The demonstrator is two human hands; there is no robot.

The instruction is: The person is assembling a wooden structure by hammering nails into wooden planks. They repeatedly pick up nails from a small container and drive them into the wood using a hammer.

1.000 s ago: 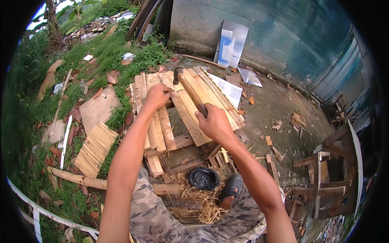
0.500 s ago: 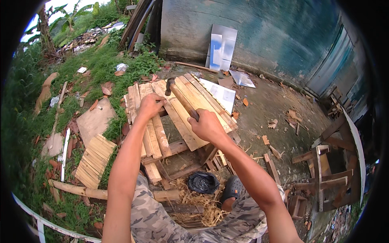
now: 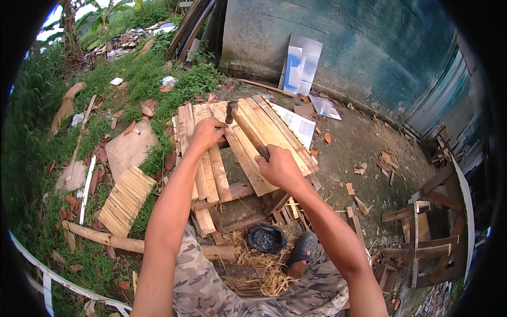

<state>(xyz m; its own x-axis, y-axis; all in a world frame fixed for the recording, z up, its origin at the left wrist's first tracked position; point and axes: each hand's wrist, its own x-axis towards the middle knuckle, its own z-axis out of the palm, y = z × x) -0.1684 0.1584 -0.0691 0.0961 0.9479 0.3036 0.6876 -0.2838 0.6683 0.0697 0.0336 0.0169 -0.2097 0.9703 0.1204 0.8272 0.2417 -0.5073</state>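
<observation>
My right hand [image 3: 282, 169] is closed round the wooden handle of a hammer [image 3: 249, 132]. The dark hammer head is low over the slatted wooden planks [image 3: 274, 140], right beside the fingertips of my left hand [image 3: 207, 136]. Those fingertips are pinched together at the far part of a plank; whatever is between them is too small to make out. Pale planks lie side by side over a rough wooden frame [image 3: 232, 191], with a gap near my left wrist. Between my legs and the frame sits a black plastic-lined container [image 3: 266, 239] with small greyish bits inside.
A slatted wooden panel [image 3: 125, 201] lies on the grass at left, near a bamboo pole [image 3: 116, 241]. Wooden frames [image 3: 417, 238] stand at right. Sheets [image 3: 303, 63] lean on the blue-green wall [image 3: 343, 42]. Straw [image 3: 253, 269] and scraps cover the ground near my foot.
The whole view has shifted slightly, so the scene sits further right. Both hands and the hammer keep almost the same place over the planks.
</observation>
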